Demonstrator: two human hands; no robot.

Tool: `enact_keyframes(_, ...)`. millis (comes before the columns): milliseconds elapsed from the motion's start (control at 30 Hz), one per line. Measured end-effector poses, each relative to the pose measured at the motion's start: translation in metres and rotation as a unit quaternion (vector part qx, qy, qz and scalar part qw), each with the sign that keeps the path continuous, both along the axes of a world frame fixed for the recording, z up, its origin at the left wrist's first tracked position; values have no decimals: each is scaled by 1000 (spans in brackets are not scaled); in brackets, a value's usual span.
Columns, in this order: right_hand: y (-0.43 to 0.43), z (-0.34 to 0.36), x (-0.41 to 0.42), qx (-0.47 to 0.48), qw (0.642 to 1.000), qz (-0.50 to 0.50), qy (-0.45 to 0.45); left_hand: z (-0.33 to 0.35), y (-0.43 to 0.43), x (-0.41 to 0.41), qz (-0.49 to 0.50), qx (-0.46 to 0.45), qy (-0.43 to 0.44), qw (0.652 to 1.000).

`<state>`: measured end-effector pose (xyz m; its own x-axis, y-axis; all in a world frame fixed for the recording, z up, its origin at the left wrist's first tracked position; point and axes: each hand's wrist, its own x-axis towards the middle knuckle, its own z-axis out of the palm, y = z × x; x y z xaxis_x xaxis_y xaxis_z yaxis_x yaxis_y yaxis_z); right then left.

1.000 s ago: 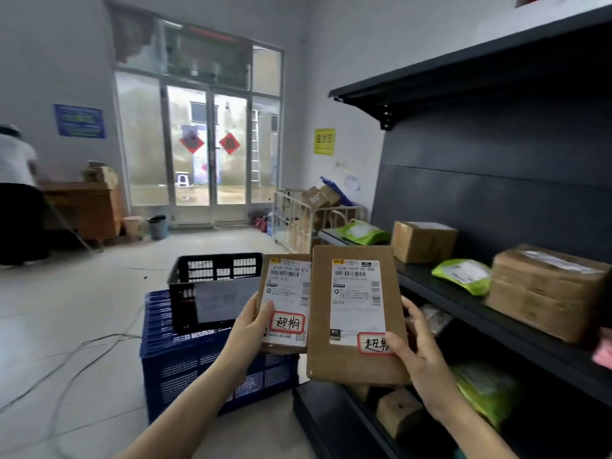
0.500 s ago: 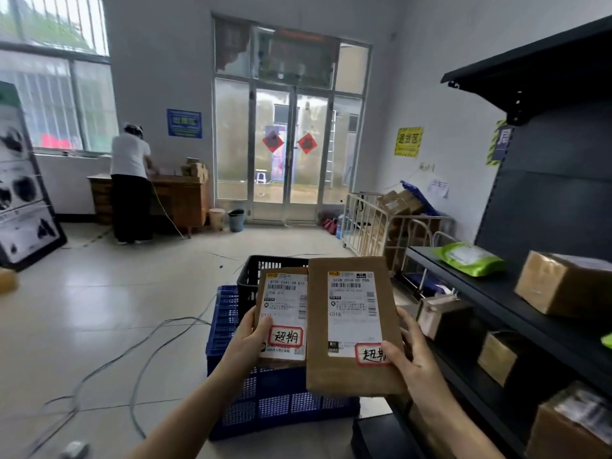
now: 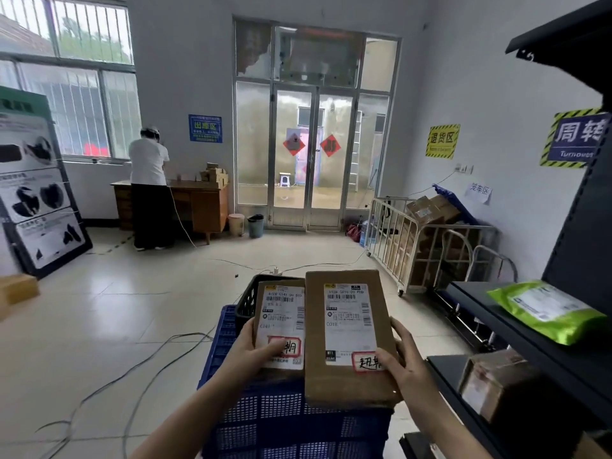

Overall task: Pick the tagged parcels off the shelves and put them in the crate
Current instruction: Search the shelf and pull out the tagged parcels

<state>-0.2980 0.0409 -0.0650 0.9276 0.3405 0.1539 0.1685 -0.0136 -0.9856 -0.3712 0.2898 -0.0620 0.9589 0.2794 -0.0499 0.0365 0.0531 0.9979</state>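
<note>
We are gripping the small parcel [image 3: 281,313] with our left hand [image 3: 252,355] and the big parcel [image 3: 344,387] with our right hand [image 3: 403,367], side by side before the crate [image 3: 291,429].

Left parcel [image 3: 280,326] beside right parcel [image 3: 347,389], above the crate [image 3: 281,425] (shelves [image 3: 477,296] rightward).

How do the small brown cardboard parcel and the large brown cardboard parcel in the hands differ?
The large brown cardboard parcel is taller and wider than the small brown cardboard parcel. The small parcel's white label nearly fills its face; the large parcel's leaves broad brown margins. Both carry red-bordered handwritten tags.
</note>
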Motion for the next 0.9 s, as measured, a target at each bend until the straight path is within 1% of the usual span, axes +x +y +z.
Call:
enact_keyframes(100, 10, -5, 28, -10, 1000, 1, 9, -2, 11, 27, 16, 0, 4, 1000)
enact_keyframes(300, 45, -17, 111, -17, 999, -2, 36, -9, 45, 108, 16, 4, 17, 1000)
enact_keyframes(500, 104, -35, 205, -20, 999, -15, 48, -32, 109, 204, -4, 8, 31, 999)
enact_keyframes(667, 153, -54, 279, -26, 996, -33, 84, -46, 162, 283, -24, 14, 42, 999)
enact_keyframes(900, 188, -81, 347, -31, 988, -76, 134, -70, 193, 365, -47, 0, 71, 996)
